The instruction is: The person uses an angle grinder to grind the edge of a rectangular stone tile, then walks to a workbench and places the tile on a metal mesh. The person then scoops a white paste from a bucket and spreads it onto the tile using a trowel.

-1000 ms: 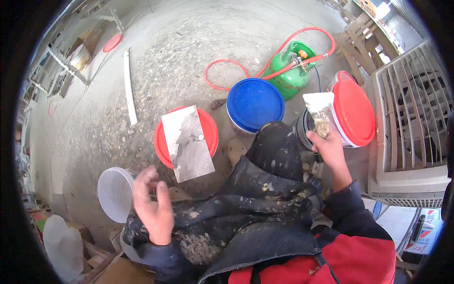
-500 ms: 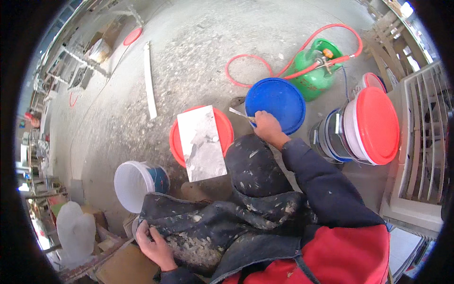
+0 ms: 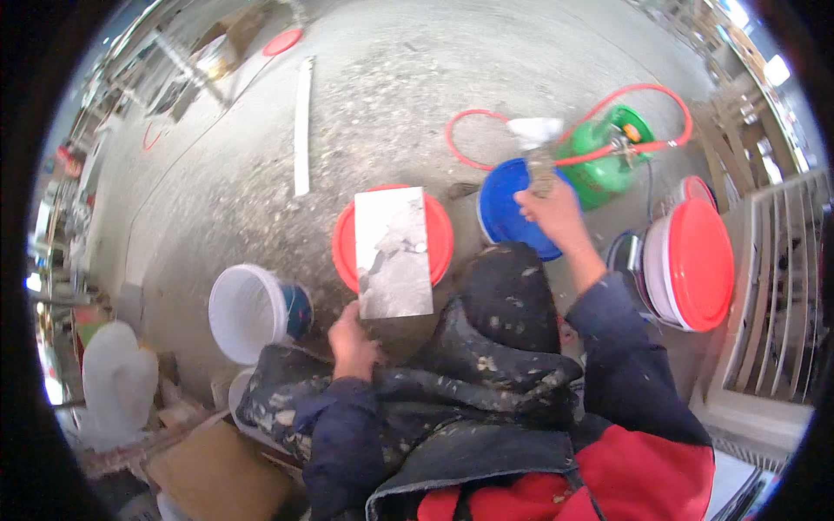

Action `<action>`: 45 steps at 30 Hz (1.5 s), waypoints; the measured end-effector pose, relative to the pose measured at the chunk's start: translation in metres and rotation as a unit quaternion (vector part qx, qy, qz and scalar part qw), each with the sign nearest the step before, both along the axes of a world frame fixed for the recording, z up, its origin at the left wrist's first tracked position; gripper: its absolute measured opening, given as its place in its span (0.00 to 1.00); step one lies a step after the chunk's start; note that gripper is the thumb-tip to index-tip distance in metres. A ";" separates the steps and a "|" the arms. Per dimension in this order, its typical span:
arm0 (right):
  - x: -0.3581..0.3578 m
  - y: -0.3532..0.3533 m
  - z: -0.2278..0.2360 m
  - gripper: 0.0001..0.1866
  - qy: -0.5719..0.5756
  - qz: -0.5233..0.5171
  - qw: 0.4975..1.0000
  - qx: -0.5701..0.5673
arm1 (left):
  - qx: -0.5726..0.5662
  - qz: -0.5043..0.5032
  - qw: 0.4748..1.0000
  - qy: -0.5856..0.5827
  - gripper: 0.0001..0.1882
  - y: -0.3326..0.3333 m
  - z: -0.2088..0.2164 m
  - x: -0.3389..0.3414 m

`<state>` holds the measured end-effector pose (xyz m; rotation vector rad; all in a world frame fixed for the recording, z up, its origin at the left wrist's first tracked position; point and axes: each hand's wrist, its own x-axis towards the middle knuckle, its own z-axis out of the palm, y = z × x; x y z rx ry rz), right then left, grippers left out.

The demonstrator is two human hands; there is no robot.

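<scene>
In my right hand is a wide, flat hand tool with a pale, blurred head and a stained handle. Its head points away from me, over the far rim of a blue lid. A white rectangular panel with grey, marble-like patches lies across a red round lid. At the panel's near left corner is my left hand, its fingertips against or just beside the edge. Blur hides whether those fingers grip it. Dark, spattered cloth covers my legs.
An open white-and-blue bucket lies tipped at left. Beyond the blue lid are a green gas cylinder and a red hose. Red-lidded buckets stand at right beside a slatted white frame. A long white strip lies ahead.
My left hand has moved from the cloth at lower left to the panel's near corner. My right hand has lifted the tool and turned its flat face into view. The whole view has shifted.
</scene>
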<state>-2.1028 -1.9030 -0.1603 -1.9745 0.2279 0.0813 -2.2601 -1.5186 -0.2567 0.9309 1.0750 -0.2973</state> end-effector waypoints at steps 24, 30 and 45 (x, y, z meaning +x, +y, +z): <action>-0.069 0.118 0.027 0.09 0.158 0.192 0.967 -0.055 | 0.602 -0.092 0.778 0.153 0.35 0.434 -0.051 -0.003; -0.063 0.153 0.031 0.08 0.193 0.232 0.951 -0.062 | 0.564 -0.262 0.781 0.059 0.34 0.416 -0.061 0.020; -0.025 0.396 -0.107 0.11 -0.009 0.595 0.722 -0.354 | 0.590 -0.314 0.731 -0.137 0.33 0.260 0.015 0.068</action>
